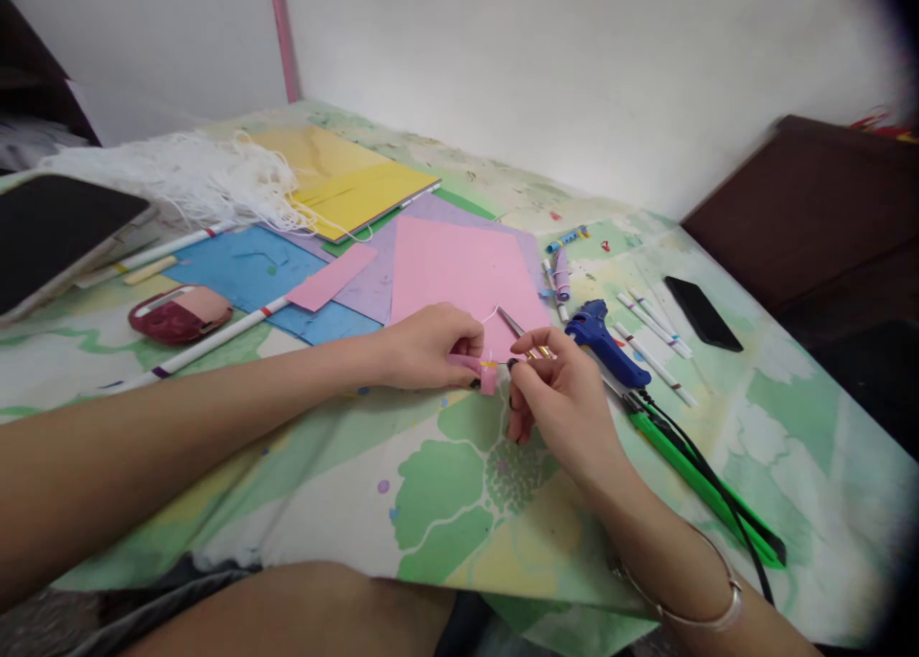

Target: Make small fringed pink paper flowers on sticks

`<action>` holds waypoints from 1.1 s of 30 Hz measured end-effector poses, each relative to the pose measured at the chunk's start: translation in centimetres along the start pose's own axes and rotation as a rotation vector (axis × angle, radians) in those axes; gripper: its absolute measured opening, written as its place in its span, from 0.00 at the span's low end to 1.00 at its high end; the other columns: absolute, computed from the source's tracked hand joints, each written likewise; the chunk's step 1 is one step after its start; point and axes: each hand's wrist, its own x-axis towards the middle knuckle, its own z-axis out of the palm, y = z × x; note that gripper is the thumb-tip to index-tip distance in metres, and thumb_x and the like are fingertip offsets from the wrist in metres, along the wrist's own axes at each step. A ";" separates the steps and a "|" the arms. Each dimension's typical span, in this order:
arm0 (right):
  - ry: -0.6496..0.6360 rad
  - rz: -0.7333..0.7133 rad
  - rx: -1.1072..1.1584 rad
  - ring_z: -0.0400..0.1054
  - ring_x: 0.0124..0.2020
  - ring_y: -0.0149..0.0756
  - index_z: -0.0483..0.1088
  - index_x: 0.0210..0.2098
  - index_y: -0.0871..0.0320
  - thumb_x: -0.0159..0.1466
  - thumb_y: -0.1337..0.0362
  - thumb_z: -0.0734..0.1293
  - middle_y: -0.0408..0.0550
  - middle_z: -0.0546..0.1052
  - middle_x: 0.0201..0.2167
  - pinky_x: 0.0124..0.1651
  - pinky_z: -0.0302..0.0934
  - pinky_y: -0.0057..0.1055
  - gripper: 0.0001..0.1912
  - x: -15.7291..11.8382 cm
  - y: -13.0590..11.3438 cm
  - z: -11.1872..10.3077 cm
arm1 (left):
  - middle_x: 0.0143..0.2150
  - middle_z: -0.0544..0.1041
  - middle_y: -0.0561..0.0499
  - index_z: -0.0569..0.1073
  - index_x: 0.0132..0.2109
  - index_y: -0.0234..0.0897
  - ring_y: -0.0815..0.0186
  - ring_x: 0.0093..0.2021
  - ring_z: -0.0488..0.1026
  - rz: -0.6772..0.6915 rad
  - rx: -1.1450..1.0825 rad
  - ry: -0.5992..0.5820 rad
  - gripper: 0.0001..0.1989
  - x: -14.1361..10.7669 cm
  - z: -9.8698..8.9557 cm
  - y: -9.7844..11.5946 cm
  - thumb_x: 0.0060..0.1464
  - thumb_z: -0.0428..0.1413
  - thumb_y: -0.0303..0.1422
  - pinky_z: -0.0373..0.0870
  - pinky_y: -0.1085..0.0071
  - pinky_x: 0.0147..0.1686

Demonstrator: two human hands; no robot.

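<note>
My left hand (437, 346) is closed on a small pink paper roll (488, 379) with a thin yellow band around it. A white string rises from the roll. Just to the right, my right hand (556, 379) has its thumb and forefinger close together and the other fingers curled. Whatever lies between those fingertips, if anything, is too small to make out. Behind the right hand, scissors (511, 322) rest on a pink paper sheet (459, 264), their handles partly hidden by the fingers.
A blue glue gun (610, 346) and green cutter (704, 485) lie right, near white paper sticks (657, 365) and a black phone (702, 312). Leftward are a pink strip (334, 279), a maroon case (179, 312), white string (193, 173), yellow sheets (359, 188) and a dark-screened tablet (61, 226).
</note>
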 end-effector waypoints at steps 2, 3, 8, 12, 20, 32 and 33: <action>0.098 -0.077 -0.017 0.64 0.13 0.27 0.60 0.36 0.56 0.56 0.68 0.59 0.34 0.66 0.17 0.17 0.58 0.22 0.07 0.1 -0.1 -0.2 | 0.24 0.68 0.55 0.68 0.26 0.34 0.70 0.26 0.63 -0.013 -0.087 0.035 0.08 -0.1 -0.1 -0.1 0.46 0.56 0.34 0.58 0.74 0.26; 0.144 -0.120 -0.020 0.66 0.17 0.27 0.60 0.35 0.56 0.56 0.68 0.61 0.37 0.68 0.21 0.20 0.60 0.23 0.07 0.2 -0.2 -0.2 | 0.24 0.68 0.55 0.68 0.27 0.34 0.71 0.25 0.63 -0.031 -0.142 0.051 0.07 -0.1 -0.2 0.0 0.46 0.56 0.33 0.58 0.74 0.25; 0.133 -0.285 0.031 0.68 0.40 0.34 0.63 0.38 0.55 0.53 0.67 0.67 0.47 0.70 0.38 0.37 0.67 0.29 0.13 0.2 -0.6 -0.2 | 0.22 0.67 0.57 0.69 0.27 0.34 0.74 0.22 0.60 -0.072 -0.320 0.179 0.06 -0.6 -0.7 1.0 0.46 0.58 0.32 0.57 0.76 0.23; 0.084 -0.394 0.055 0.68 0.40 0.34 0.63 0.40 0.55 0.57 0.67 0.66 0.47 0.71 0.38 0.42 0.66 0.32 0.12 -0.1 -0.8 0.0 | 0.22 0.68 0.57 0.70 0.26 0.34 0.74 0.23 0.61 -0.069 -0.370 0.233 0.08 -1.1 -0.7 2.0 0.47 0.59 0.34 0.56 0.76 0.23; 0.070 -0.423 0.079 0.69 0.37 0.32 0.62 0.42 0.55 0.58 0.69 0.65 0.45 0.72 0.34 0.41 0.64 0.32 0.13 -0.6 -0.9 -0.1 | 0.24 0.70 0.56 0.70 0.27 0.34 0.72 0.26 0.63 -0.069 -0.434 0.206 0.07 -1.5 -0.2 2.3 0.49 0.57 0.33 0.59 0.75 0.26; 0.120 -0.444 0.079 0.69 0.33 0.31 0.63 0.42 0.56 0.58 0.71 0.64 0.44 0.71 0.32 0.38 0.65 0.30 0.13 -0.2 -0.4 0.1 | 0.25 0.72 0.54 0.72 0.29 0.33 0.72 0.26 0.64 -0.026 -0.328 0.198 0.04 -1.8 0.3 2.3 0.49 0.56 0.30 0.60 0.76 0.27; 0.122 -0.446 0.085 0.69 0.33 0.31 0.63 0.42 0.56 0.57 0.71 0.64 0.44 0.71 0.32 0.39 0.65 0.31 0.13 -0.2 -0.3 0.1 | 0.25 0.71 0.55 0.72 0.29 0.33 0.72 0.26 0.64 -0.014 -0.320 0.207 0.04 -1.9 0.3 2.5 0.49 0.56 0.30 0.60 0.76 0.27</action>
